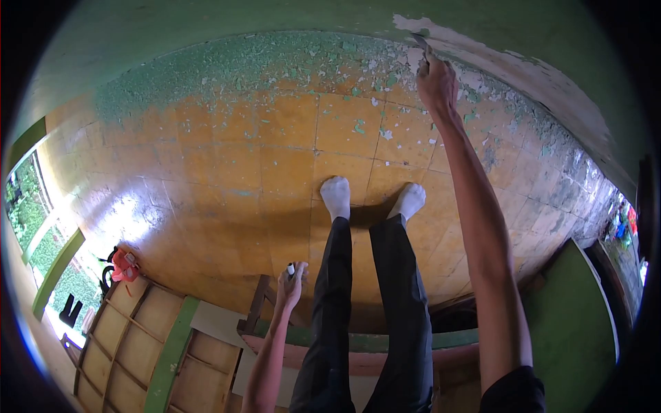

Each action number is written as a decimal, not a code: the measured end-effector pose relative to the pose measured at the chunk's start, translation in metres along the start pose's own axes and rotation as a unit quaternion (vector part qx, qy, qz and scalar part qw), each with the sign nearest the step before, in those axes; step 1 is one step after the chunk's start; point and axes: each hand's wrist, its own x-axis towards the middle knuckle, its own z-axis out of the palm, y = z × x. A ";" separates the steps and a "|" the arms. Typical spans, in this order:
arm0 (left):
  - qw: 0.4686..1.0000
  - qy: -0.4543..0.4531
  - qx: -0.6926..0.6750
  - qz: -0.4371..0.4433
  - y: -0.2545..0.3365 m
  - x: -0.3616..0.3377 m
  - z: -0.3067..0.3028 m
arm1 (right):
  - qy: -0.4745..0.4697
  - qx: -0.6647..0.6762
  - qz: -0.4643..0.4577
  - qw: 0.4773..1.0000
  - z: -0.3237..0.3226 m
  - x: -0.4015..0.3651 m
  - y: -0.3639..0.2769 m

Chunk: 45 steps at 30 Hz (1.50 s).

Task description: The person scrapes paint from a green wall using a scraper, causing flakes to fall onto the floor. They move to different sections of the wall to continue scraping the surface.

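Gripping a thin scraper (419, 41), the right hand (437, 84) sits by the flaking wall (537, 69); the left hand (290, 288) clasps a white-ended object (290, 269).

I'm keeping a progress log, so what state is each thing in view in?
Right hand: closed around the scraper
Scraper: held, blade at the wall; contact unclear
Left hand: closed around a small white-ended object
Wall: green paint partly stripped
Floor: littered with paint flakes
Socks: worn

Looks fwd & down from head ht, v. wide, well above tiled floor (279, 168), taking in its far edge below green wall (241, 17).
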 end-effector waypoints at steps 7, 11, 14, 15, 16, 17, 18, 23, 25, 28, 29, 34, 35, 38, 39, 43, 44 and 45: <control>1.000 -0.010 0.014 -0.022 -0.004 -0.005 0.000 | 0.013 0.059 0.024 0.998 -0.038 -0.029 -0.024; 1.000 0.004 -0.010 -0.013 -0.004 -0.001 0.000 | 0.051 0.053 -0.023 0.997 -0.003 -0.009 -0.019; 1.000 -0.003 0.008 -0.012 -0.007 -0.003 0.000 | 0.067 0.065 -0.050 0.994 -0.023 -0.024 -0.020; 1.000 -0.005 0.012 -0.014 -0.004 -0.002 0.002 | 0.082 0.069 -0.074 0.992 -0.024 -0.021 -0.021; 1.000 -0.001 -0.001 -0.012 -0.001 0.000 0.003 | 0.053 0.054 -0.065 0.995 -0.021 -0.011 -0.024; 1.000 0.000 -0.009 -0.015 -0.001 -0.004 0.003 | 0.021 0.037 -0.050 0.998 -0.016 -0.001 -0.027; 1.000 0.001 -0.017 -0.017 0.000 -0.006 0.003 | -0.011 0.020 -0.037 0.999 -0.011 0.004 -0.026; 1.000 -0.003 -0.019 -0.001 0.000 -0.003 0.003 | 0.047 0.059 -0.055 0.996 -0.027 -0.028 -0.029; 1.000 -0.008 -0.018 0.005 0.004 -0.001 0.006 | 0.058 0.075 -0.057 0.994 -0.043 -0.031 -0.036; 1.000 -0.014 -0.006 0.005 0.002 -0.003 0.009 | 0.043 0.062 -0.056 0.996 -0.033 -0.020 -0.036; 1.000 -0.008 -0.009 0.003 0.004 0.000 0.012 | 0.043 0.071 -0.060 0.995 -0.021 -0.014 -0.033; 0.999 -0.025 -0.014 0.044 -0.003 0.011 0.018 | -0.007 0.271 0.001 0.963 -0.014 -0.027 -0.013; 0.999 -0.030 -0.016 0.038 -0.003 0.013 0.021 | -0.054 0.346 0.045 0.935 -0.025 -0.037 -0.004; 0.998 -0.037 -0.033 0.032 0.025 0.018 0.029 | -0.055 0.435 0.035 0.898 -0.029 -0.044 0.040; 0.998 -0.039 -0.041 0.033 0.038 0.019 0.033 | -0.036 0.446 0.007 0.895 -0.025 -0.042 0.059; 0.993 -0.062 -0.051 0.086 0.060 0.023 0.042 | -0.081 0.445 0.001 0.892 -0.031 -0.020 0.078; 0.993 -0.065 -0.048 0.084 0.063 0.020 0.043 | -0.087 0.329 0.057 0.939 -0.035 -0.016 0.074; 0.993 -0.066 -0.044 0.084 0.067 0.018 0.043 | -0.058 0.271 0.004 0.961 -0.032 -0.009 0.075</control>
